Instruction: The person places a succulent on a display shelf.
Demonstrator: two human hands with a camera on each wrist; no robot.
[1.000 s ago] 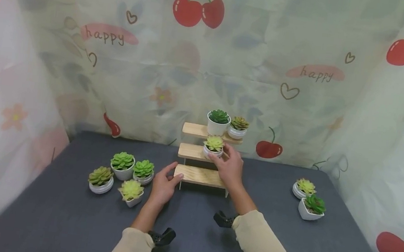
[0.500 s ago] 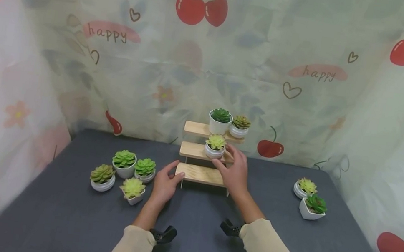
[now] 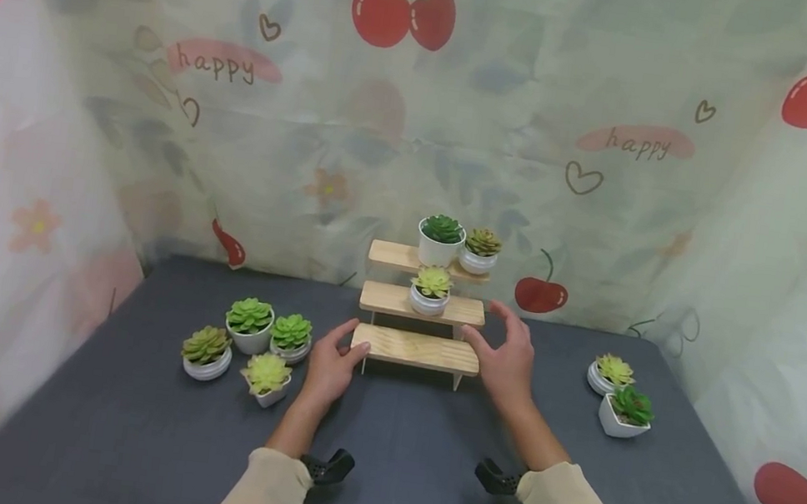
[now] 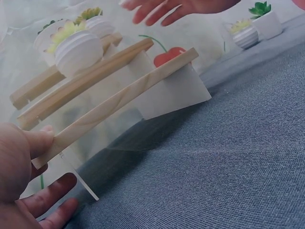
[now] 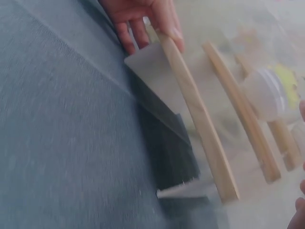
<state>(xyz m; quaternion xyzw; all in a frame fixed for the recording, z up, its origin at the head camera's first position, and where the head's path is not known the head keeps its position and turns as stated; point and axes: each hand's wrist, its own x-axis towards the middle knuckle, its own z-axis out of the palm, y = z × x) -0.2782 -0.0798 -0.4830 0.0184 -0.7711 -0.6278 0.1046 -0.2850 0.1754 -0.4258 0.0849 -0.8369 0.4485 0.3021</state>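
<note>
Changed since the earlier frame: the right hand [image 3: 508,367], which we saw at the yellow-green plant [image 3: 431,291], has let go and drawn off to the right; it now holds nothing, thumb and forefinger apart, near the right end of the stand [image 3: 416,348]; the left hand [image 3: 330,367] stays as it was, gripping the left end of the stand's bottom step, thumb above, fingers below; the yellow-green plant remains upright near the centre of the middle step.

Counted, we have: one printed curtain [image 3: 418,136]; one dark table [image 3: 392,469]; one stand of three steps; two hands; nine potted plants, being four left of the stand [image 3: 248,321], two right of it [image 3: 625,414], two on the top step [image 3: 440,241] and one on the middle; two black wrist pieces [image 3: 330,468].

Appearance: stand in pale grained wood on thin whitish side panels; yellow-green plant with pointed leaves, in a round, white, ribbed pot.
</note>
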